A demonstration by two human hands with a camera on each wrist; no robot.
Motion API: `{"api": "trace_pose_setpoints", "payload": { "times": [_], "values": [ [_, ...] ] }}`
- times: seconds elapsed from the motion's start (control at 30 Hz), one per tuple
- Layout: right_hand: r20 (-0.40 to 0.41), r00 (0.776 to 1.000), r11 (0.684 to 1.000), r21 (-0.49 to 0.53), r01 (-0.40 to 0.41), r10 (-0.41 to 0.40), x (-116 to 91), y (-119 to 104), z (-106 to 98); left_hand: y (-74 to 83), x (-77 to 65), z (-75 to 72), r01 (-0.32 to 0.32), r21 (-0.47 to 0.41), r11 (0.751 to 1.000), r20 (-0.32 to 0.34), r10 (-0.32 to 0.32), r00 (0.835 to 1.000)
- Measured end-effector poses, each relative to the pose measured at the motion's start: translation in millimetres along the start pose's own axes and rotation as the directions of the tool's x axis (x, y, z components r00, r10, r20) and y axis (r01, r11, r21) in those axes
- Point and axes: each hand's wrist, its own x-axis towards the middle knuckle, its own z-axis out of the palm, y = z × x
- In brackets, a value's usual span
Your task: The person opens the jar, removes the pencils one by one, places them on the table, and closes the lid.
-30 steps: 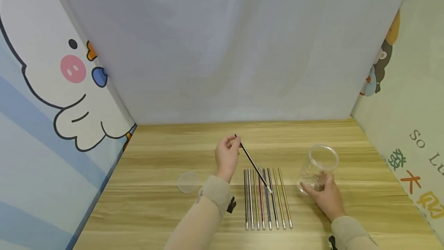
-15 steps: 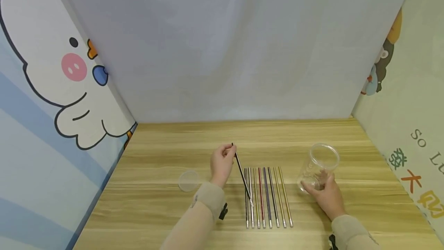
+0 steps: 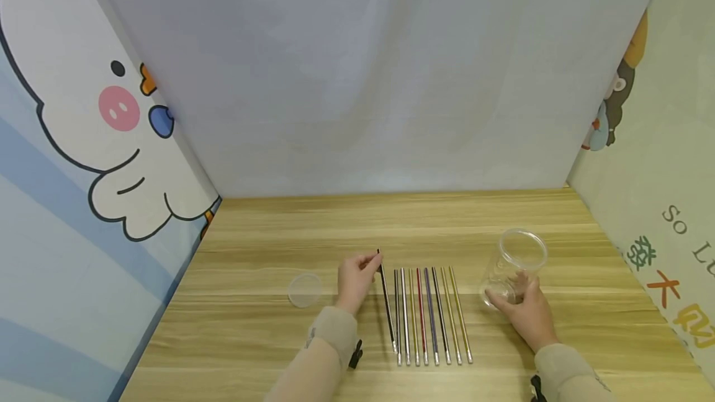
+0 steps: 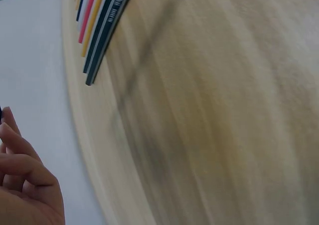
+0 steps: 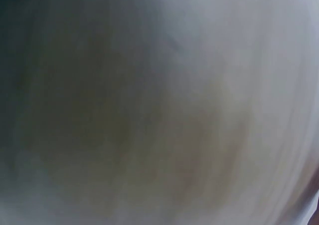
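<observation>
Between thumb and fingers, my left hand point(image 3: 355, 279) pinches the far end of a dark pencil point(image 3: 386, 303). That pencil slants toward me, its eraser end low beside the leftmost pencil of a row point(image 3: 420, 315); whether it touches the table I cannot tell. The row holds several pencils in black, white, yellow, red and purple, lying side by side with erasers toward me. My right hand point(image 3: 527, 318) grips the lower part of a clear plastic jar point(image 3: 499, 268), which stands open-topped. In the left wrist view the fingers point(image 4: 30, 170) show at the edge, the held pencil mostly out of frame.
A round translucent lid point(image 3: 305, 290) lies on the wooden table point(image 3: 251, 340), left of my left hand. A pale curtain-like backdrop point(image 3: 357, 79) rises behind the table, with printed panels at both sides. The right wrist view is a close blur.
My left hand has lowered toward me and carried the pencil leftward from above the row to its left side, turning it more in line. My right hand and the jar stay put.
</observation>
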Motion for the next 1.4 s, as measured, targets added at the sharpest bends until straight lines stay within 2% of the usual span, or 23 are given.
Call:
{"api": "trace_pose_setpoints", "payload": {
  "times": [0.27,0.43,0.87,1.17,1.4],
  "values": [
    [-0.004,1.000,1.000,0.013,-0.013,0.013,0,0,0,-16.6,-4.0,1.5,0.036,0.116,0.993,0.036,-0.041,0.999],
    [-0.005,1.000,1.000,0.012,-0.010,0.010,0,0,0,-21.7,-4.0,4.6,0.045,0.192,0.980,0.030,-0.051,0.998],
    [0.019,1.000,1.000,0.016,-0.023,0.023,2,1,0,-29.6,4.9,12.8,0.096,0.274,0.957,0.036,-0.110,0.993],
    [0.004,1.000,1.000,0.014,-0.006,0.006,1,1,-1,-28.3,10.3,18.9,0.133,0.372,0.919,0.021,-0.152,0.988],
    [-0.018,1.000,1.000,0.007,0.010,-0.009,3,2,1,-23.3,9.0,20.4,0.133,0.445,0.886,0.007,-0.152,0.988]
  ]
}}
